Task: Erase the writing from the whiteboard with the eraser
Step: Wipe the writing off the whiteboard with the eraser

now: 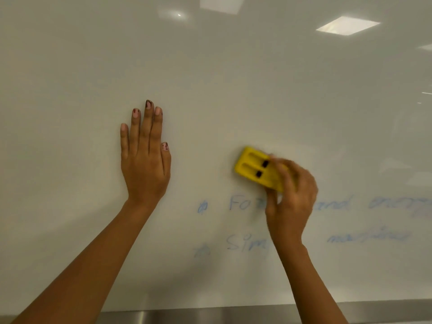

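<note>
The whiteboard [210,78] fills nearly the whole view. Two lines of faint blue writing [238,203] run across its lower right part, and my right arm hides part of each line. A yellow eraser [253,168] with two slots lies flat against the board just above the upper line. My right hand [291,192] grips the eraser's right end; the hand and eraser look blurred. My left hand [145,157] rests flat on the board to the left of the writing, fingers straight and pointing up.
A metal tray rail [210,315] runs along the board's bottom edge. Ceiling lights reflect in the glossy board at the upper right [348,25]. The board's left half and top carry no writing.
</note>
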